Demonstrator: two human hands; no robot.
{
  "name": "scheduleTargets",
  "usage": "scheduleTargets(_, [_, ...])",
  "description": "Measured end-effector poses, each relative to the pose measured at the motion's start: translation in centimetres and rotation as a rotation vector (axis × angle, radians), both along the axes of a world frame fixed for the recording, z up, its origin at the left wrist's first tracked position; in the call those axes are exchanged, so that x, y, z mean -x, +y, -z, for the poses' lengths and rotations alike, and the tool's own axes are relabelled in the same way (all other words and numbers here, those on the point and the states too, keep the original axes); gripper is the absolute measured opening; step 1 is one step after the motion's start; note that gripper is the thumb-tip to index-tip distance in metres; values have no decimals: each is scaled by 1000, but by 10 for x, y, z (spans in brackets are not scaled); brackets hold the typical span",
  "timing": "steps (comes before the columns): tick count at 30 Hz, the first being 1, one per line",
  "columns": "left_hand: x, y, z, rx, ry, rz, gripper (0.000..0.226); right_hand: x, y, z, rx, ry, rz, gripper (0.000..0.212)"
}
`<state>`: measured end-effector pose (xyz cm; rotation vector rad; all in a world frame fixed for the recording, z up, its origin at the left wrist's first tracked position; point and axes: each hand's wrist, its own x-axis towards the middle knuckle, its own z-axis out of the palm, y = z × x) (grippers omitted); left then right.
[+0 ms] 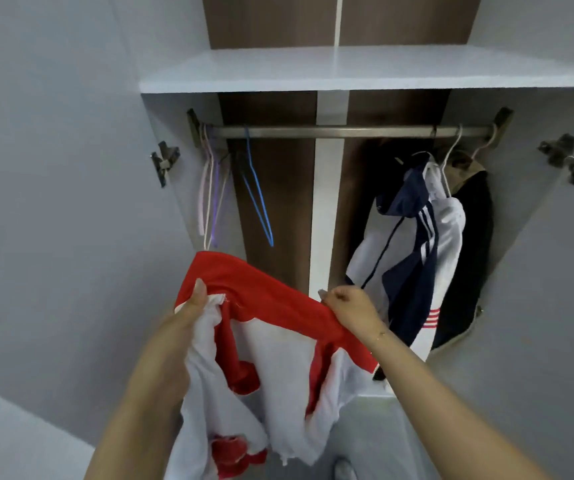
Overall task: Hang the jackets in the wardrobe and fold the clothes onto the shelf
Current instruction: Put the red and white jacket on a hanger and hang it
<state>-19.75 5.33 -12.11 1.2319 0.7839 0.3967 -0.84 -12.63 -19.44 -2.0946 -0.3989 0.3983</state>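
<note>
Red-and-white jacket (271,327) hangs between my two hands in front of the open wardrobe (171,209), below the rail (347,131). My left hand (192,306) grips its bunched white lining, thumb up against the red cloth. My right hand (351,303) pinches the red edge with curled fingers. On the rail, empty hangers (209,188) and a blue hanger (257,206) sit left; a white-and-navy jacket (417,244) and a dark jacket (472,258) hang right. The white shelf (365,69) lies above.
</note>
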Motion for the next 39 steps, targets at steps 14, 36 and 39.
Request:
scheduleTargets(14, [-124,59,-8,116,-73,-138,36,-207,220,-38,-180,146,-162,81])
scheduleTargets(36, [-152,80,-4,150,-78,-217,37,-243,217,-64,-373,-239,-139,59])
scheduleTargets(39, [-154,91,-3,172,-58,-243,32,-228,179,-43,-358,-247,-136,63])
